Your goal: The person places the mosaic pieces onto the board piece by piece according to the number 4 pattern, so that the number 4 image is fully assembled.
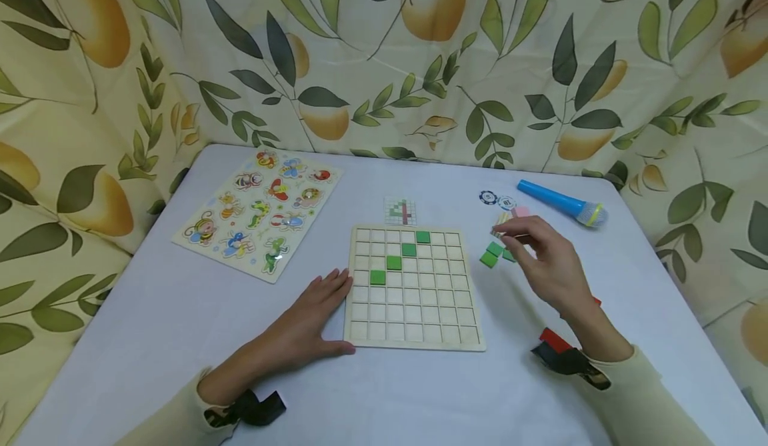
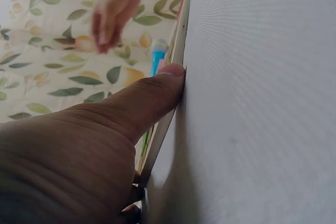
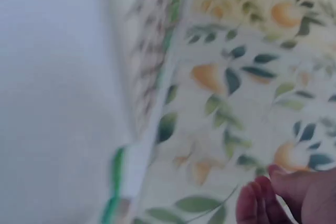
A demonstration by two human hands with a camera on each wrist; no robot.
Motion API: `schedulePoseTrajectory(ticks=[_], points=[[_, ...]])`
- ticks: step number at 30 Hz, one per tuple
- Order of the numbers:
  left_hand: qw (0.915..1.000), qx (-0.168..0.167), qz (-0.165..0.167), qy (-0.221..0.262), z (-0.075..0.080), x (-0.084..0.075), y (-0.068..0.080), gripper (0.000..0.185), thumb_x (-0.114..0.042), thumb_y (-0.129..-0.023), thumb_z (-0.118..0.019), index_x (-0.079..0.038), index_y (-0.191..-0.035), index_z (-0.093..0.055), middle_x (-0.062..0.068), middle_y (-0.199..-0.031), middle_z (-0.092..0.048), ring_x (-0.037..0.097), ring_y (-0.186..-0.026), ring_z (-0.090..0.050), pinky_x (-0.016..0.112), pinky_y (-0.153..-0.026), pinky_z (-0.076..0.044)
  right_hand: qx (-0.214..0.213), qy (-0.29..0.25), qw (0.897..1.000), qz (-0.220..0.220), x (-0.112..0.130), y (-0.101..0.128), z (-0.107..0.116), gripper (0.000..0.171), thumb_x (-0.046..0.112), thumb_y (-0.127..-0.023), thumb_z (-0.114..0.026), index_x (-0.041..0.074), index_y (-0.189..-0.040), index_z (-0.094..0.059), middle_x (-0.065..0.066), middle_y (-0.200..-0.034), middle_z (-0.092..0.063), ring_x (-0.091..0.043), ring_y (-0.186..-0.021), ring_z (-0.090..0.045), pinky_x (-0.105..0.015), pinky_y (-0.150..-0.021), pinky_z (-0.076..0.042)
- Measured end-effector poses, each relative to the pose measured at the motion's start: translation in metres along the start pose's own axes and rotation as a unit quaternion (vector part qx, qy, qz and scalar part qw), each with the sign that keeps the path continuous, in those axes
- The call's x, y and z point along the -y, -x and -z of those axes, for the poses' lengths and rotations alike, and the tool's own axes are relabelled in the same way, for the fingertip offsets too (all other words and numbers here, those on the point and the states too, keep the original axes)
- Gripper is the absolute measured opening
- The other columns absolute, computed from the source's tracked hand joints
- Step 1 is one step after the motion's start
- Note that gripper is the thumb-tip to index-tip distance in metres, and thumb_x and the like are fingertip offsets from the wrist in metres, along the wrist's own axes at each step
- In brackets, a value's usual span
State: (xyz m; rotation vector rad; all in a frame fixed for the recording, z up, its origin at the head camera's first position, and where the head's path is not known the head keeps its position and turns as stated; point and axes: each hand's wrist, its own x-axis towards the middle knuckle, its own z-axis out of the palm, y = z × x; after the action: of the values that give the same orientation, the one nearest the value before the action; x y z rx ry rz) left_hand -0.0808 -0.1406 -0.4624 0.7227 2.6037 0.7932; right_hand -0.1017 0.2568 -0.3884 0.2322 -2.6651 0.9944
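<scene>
A wooden grid board is steadied on the tabletop by the left hand, laid flat with fingers spread against its left edge. Four green tiles are seated in its squares. The right hand is held raised, fingers loosely curled, above loose green tiles lying just left of it; whether anything is pinched cannot be told.

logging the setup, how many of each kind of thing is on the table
Wooden grid board: 1
Green square tiles on the board: 4
Loose green square tiles beside the right hand: at least 3, some partly hidden
Wooden insect puzzle board: 1
Small pattern card: 1
Round poker chips: 2
Blue toy microphone: 1
Total: at least 13
</scene>
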Motion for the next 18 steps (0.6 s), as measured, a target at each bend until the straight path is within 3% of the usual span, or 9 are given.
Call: schedulePoseTrajectory(ticks=[3, 9, 14, 18], points=[[1.0, -0.002, 0.001, 0.001, 0.0, -0.001, -0.001, 0.118, -0.047, -0.079, -0.094, -0.011, -0.17, -0.026, 0.001, -0.181, -0.017, 0.023, -0.17, -0.009, 0.048, -0.141, -0.012, -0.04, 0.0, 0.996, -0.085, -0.026, 0.013, 0.009, 0.026, 0.013, -0.107, -0.064, 0.011, -0.133, -0.07, -0.008, -0.127, -0.071, 0.016, -0.101, -0.056, 0.005, -0.09, -0.044], [0.9999, 0.0, 0.01, 0.005, 0.0, -0.003, -0.001, 0.118, -0.046, -0.078, -0.094, -0.011, -0.17, -0.027, 0.001, -0.181, -0.018, 0.023, -0.17, -0.009, 0.049, -0.141, -0.012, -0.031, -0.024, 0.977, -0.211, -0.062, 0.018, 0.01, 0.038, 0.026, -0.11, -0.06, 0.015, -0.147, -0.062, -0.013, -0.14, -0.069, 0.003, -0.099, -0.063, 0.002, -0.08, -0.051], [0.9998, 0.0, 0.016, 0.008, 0.0, -0.003, -0.001, 0.118, -0.045, -0.079, -0.094, -0.012, -0.17, -0.026, 0.001, -0.181, -0.018, 0.022, -0.17, -0.009, 0.049, -0.141, -0.012, 0.031, -0.02, 0.965, -0.261, -0.076, 0.013, 0.005, 0.044, 0.029, -0.11, -0.06, 0.018, -0.152, -0.058, -0.014, -0.142, -0.067, -0.019, -0.113, -0.064, -0.002, -0.075, -0.051], [0.9999, 0.003, 0.009, 0.007, 0.001, -0.002, 0.0, 0.117, -0.046, -0.08, -0.093, -0.011, -0.17, -0.026, 0.001, -0.181, -0.017, 0.022, -0.17, -0.009, 0.049, -0.141, -0.011, 0.075, 0.003, 0.963, -0.26, -0.085, 0.014, 0.0, 0.046, 0.025, -0.109, -0.063, 0.014, -0.153, -0.057, -0.018, -0.14, -0.066, -0.03, -0.118, -0.064, -0.003, -0.073, -0.049]])
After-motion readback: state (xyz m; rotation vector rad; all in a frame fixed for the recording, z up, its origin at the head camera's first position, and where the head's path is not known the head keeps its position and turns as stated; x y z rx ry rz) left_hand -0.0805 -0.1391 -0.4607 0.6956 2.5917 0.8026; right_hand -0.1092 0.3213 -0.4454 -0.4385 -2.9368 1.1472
